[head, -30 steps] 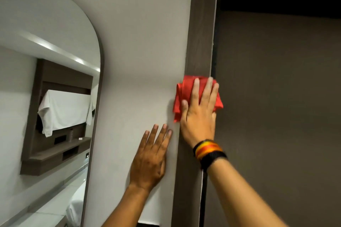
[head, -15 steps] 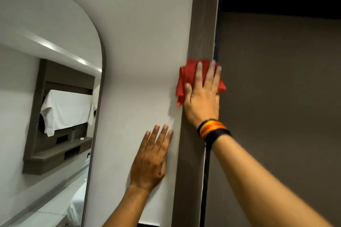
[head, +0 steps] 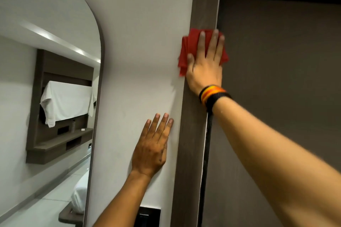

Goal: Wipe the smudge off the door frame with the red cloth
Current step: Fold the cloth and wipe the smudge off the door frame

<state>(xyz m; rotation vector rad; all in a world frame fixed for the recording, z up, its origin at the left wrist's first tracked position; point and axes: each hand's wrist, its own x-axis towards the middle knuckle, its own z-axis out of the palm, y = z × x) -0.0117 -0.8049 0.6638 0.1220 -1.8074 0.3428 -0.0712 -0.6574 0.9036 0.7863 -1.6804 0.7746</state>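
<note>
Right hand (head: 204, 68) flat, fingers spread wide, pressing the red cloth (head: 190, 48) onto the door frame (head: 204, 5). Cloth folded up, bunched under the palm, poking out past the fingers at the top and on both sides. Left side of the cloth hanging over onto the white wall (head: 144, 24), right side reaching the inner edge of the frame. Cloth high up on the frame, not far under the top corner. No pinching here, just a flat push. Striped wristband (head: 214, 95) on the right wrist, black with orange, yellow and red.

Left hand (head: 151, 149) lower down, open and flat on the white wall, fingers close together and pointing up. Fingertips just beside the frame, not touching it. Nothing held in this hand. Well apart from the cloth.

Frame dark brown, running up and down between the wall and the dark door (head: 276, 97). Smudge not to be seen; cannot tell if hidden under the cloth.

Tall mirror (head: 46, 97) with a round top on the far left of the wall. In the glass, a brown shelf (head: 59, 143) with a white towel (head: 66, 101) draped over it. Small black plate (head: 149, 215) low on the wall, near the left arm.
</note>
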